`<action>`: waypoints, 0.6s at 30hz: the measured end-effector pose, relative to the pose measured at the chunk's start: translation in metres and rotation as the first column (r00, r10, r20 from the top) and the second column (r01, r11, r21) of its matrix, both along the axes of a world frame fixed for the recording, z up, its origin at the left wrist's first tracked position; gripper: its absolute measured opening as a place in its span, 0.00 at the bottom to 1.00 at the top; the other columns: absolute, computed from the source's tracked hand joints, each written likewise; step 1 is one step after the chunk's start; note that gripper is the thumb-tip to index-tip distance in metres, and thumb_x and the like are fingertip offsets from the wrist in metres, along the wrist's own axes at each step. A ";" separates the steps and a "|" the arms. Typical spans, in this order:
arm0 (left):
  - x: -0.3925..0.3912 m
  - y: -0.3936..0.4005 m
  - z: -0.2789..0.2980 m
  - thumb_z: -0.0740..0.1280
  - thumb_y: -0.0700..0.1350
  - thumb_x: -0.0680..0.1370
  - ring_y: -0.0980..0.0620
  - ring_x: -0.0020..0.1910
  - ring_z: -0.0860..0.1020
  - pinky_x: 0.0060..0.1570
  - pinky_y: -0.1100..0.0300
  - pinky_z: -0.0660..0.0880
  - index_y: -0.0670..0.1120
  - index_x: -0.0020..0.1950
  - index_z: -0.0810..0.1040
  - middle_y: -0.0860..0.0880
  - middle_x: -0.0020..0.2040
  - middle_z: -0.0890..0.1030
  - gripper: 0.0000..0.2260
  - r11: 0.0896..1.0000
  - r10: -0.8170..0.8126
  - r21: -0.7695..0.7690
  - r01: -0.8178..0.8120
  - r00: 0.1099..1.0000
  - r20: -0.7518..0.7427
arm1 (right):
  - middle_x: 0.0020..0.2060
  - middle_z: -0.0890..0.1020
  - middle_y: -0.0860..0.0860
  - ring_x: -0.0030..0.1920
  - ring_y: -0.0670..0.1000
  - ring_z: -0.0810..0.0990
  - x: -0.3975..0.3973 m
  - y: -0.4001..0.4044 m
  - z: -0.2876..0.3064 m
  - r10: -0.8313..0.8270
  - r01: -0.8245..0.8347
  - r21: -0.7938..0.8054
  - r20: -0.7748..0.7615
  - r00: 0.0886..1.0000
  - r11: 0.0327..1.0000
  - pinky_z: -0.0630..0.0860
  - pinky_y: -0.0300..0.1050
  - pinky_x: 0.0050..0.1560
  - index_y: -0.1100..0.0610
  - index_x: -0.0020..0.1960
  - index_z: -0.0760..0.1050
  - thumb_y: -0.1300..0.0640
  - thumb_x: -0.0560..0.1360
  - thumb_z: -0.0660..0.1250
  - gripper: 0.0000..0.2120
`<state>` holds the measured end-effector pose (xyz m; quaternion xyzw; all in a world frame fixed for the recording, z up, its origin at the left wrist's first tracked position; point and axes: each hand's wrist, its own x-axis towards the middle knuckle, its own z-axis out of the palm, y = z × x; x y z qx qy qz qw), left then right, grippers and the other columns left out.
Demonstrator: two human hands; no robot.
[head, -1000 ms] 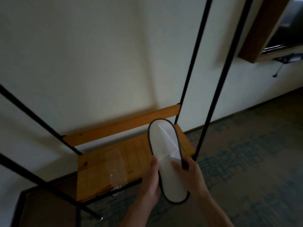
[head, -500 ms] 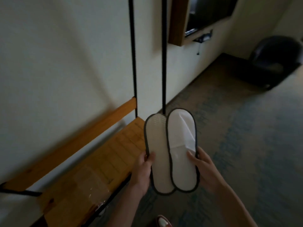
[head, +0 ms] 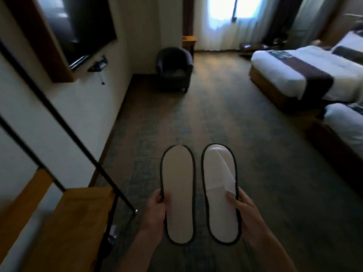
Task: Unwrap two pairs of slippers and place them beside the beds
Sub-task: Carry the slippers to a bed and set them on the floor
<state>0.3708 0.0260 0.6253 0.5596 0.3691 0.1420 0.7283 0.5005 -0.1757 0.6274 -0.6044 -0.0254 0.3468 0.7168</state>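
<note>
**Now: one slipper in each hand, both beds in view**

Widest of all is the patterned grey-green carpet (head: 225, 114), running from the person's feet to a bright curtained window (head: 225, 14) at the far end of the room. Along the right side stand two white-sheeted beds with dark runners on wooden bases: the farther bed (head: 306, 71) and the nearer bed (head: 345, 126), the latter cut off by the frame edge. On the left wall hangs a dark flat screen in a wooden frame (head: 78, 28). Below it, lower left, is an orange-brown wooden worktop (head: 74, 222) framed by thin black metal rods (head: 59, 116). A dark rounded armchair (head: 174, 69) sits near the far left corner.

Both bare hands are held out low over the carpet, well apart from the beds. The left hand (head: 155, 211) is closed on the edge of a flat white slipper with dark piping (head: 177, 195), its plain side facing the camera. The right hand (head: 245, 209) grips a matching white slipper with a folded upper (head: 220, 193). The two slippers lie side by side, toes forward, a narrow gap between them.
</note>
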 end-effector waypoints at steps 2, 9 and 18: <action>0.026 -0.027 -0.002 0.61 0.40 0.81 0.48 0.47 0.81 0.43 0.54 0.80 0.45 0.55 0.77 0.44 0.53 0.82 0.06 0.996 -0.092 0.006 0.092 0.996 -0.019 | 0.53 0.85 0.57 0.50 0.62 0.84 0.005 -0.041 0.003 -0.097 0.097 0.008 -0.011 0.995 0.995 0.81 0.59 0.45 0.53 0.64 0.73 0.58 0.77 0.65 0.16; 0.106 -0.183 0.025 0.56 0.59 0.78 0.54 0.19 0.75 0.21 0.67 0.72 0.42 0.39 0.76 0.49 0.22 0.77 0.23 0.844 -0.460 -0.280 0.457 0.886 0.061 | 0.52 0.85 0.58 0.50 0.63 0.84 0.014 -0.192 0.001 -0.420 0.421 0.017 -0.043 0.906 0.907 0.82 0.59 0.45 0.52 0.62 0.75 0.58 0.76 0.66 0.15; 0.176 -0.368 0.014 0.60 0.46 0.72 0.43 0.34 0.73 0.36 0.55 0.70 0.38 0.57 0.75 0.40 0.37 0.76 0.18 0.482 -0.763 -0.590 0.648 0.641 0.081 | 0.53 0.84 0.58 0.52 0.64 0.83 0.012 -0.379 -0.007 -0.718 0.719 -0.031 -0.081 0.691 0.695 0.79 0.66 0.53 0.52 0.62 0.76 0.60 0.77 0.66 0.14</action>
